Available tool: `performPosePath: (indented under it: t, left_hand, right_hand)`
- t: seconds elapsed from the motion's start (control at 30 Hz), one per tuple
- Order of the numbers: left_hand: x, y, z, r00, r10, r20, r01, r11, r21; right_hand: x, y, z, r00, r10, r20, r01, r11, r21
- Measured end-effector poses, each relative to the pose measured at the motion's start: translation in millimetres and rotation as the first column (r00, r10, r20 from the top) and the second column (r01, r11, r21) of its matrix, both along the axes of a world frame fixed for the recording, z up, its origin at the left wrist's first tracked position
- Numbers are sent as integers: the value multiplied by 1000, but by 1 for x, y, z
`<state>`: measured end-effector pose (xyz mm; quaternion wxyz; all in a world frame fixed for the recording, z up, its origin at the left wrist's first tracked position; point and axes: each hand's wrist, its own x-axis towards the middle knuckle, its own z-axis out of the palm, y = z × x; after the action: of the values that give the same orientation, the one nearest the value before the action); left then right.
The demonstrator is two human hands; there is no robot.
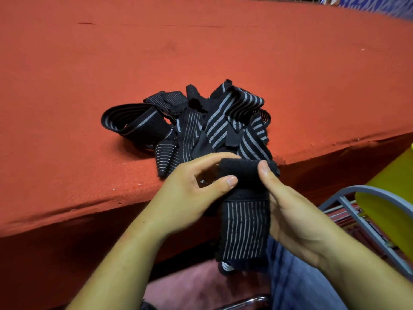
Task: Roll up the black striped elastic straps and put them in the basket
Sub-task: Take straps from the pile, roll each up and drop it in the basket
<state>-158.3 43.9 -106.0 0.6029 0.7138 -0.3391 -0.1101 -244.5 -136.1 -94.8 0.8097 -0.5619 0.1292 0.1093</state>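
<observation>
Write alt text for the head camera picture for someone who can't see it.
Two bare hands, left hand and right hand, grip the rolled top of a black elastic strap with thin pale stripes, whose tail hangs below the table edge. Behind them, a tangled pile of black striped straps lies on the red felt-covered table.
</observation>
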Motion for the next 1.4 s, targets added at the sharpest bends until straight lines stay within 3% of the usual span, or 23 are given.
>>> performPosePath:
  t: [0.17,0.33,0.47,0.63,0.8,1.17,1.4]
  left_hand:
    - [0,-2,-2,999,45,20,-45,999,27]
    - [-4,-3,0,1000,-12,13,11,998,60]
    - [-8,-2,1,996,-84,-39,88,989,120]
    - [-16,-10,2,988,-32,-150,44,996,76]
    - [-20,-14,3,990,-29,-141,41,996,81]
    - [-11,-9,-1,995,4,-100,7,995,101]
    - [-8,-10,-2,993,2,-119,3,999,38]
  right_hand:
    - [1,2,0,999,42,5,-42,996,73]
    - [0,-1,3,998,55,24,-57,993,99]
    - [-1,-1,3,998,34,51,-36,999,32]
    - [-3,6,6,994,16,110,-11,999,-42]
    - [1,9,7,992,-15,122,22,998,-62]
    - [2,4,-2,974,-120,195,176,936,-305]
    - [2,4,2,989,-83,120,100,985,-138]
